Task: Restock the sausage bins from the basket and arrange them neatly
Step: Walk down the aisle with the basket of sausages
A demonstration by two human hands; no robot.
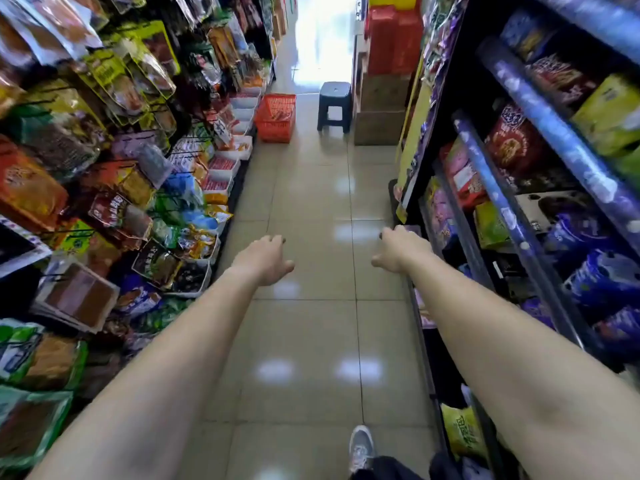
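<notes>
Head view: we see the left hand (pixel 268 259) and the right hand (pixel 398 251) stretched out over the tiled floor (pixel 311 202). Each grip is slack, fingers loosely curled and holding nothing, presumably because the red basket (pixel 276 117) stands well ahead on the floor, just beside the white sausage bins (pixel 225 166) along the aisle's left side. The aisle lies open for walking, and we judge that only the stool (pixel 334 105), near the basket, narrows the room there.

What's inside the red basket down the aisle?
The basket holds a few reddish packets, visible over its rim but too small to identify. Its near wall hides how deep the load goes.
</notes>
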